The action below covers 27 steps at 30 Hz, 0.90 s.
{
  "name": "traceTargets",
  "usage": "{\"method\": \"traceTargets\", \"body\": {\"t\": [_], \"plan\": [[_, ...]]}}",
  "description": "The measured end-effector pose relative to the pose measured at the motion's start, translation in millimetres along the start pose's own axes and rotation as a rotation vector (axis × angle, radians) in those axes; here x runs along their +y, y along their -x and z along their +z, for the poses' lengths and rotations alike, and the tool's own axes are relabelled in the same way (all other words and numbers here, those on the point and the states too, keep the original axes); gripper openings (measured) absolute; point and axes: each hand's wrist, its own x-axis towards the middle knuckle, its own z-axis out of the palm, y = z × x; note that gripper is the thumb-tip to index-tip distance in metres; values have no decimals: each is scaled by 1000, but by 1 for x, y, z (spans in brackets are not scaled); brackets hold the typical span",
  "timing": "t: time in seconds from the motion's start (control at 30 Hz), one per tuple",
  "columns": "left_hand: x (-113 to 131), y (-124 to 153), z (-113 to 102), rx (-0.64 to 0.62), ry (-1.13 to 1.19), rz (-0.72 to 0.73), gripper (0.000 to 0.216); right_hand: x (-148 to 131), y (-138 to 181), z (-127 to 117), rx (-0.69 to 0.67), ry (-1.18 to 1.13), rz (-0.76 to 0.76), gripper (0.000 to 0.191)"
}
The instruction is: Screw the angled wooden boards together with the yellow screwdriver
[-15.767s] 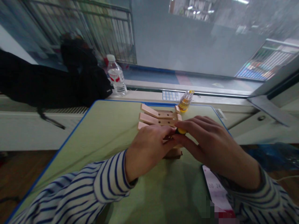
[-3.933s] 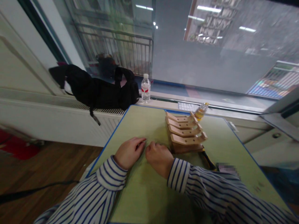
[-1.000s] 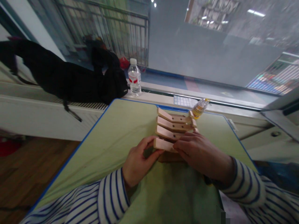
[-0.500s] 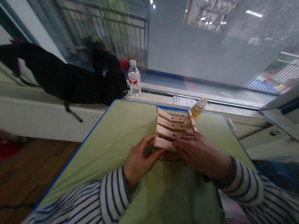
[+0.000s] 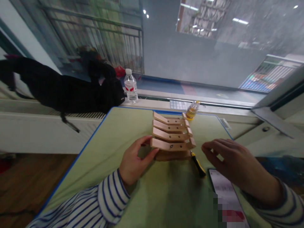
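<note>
A wooden rack (image 5: pixel 171 138) of several slanted slats stands mid-table on a green table (image 5: pixel 114 142). My left hand (image 5: pixel 135 160) cups the left end of the nearest slat, thumb and fingers pressed on it. My right hand (image 5: pixel 234 163) hovers to the right of the rack, fingers spread and empty, apart from the wood. A yellow-and-black screwdriver (image 5: pixel 198 164) lies on the table between the rack and my right hand. Both sleeves are blue-and-white striped.
A phone (image 5: pixel 224 196) lies at the near right under my right wrist. A small yellow bottle (image 5: pixel 192 110) stands behind the rack at the table's far edge. A water bottle (image 5: pixel 130 86) and a black bag (image 5: pixel 59 87) sit on the window sill.
My right hand has lifted off the nearest slat and moved right, which uncovers the screwdriver. My left hand stays on the slat's left end. The view has shifted slightly.
</note>
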Motion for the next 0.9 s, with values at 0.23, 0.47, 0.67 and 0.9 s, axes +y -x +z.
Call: {"method": "traceTargets", "body": {"t": [0.23, 0.47, 0.67, 0.9], "plan": [[-2, -22, -10, 101, -206, 373, 40, 12, 49, 24, -277, 144, 104, 24], [-8, -30, -1, -86, -177, 533, 49, -15, 41, 38, -314, 227, 153, 29], [-17, -29, 1, -120, -100, 492, 49, -18, 36, 45, -330, 245, 194, 27], [-22, -29, 5, -164, -54, 456, 50, 3, 36, 13, -277, 259, 322, 29]]}}
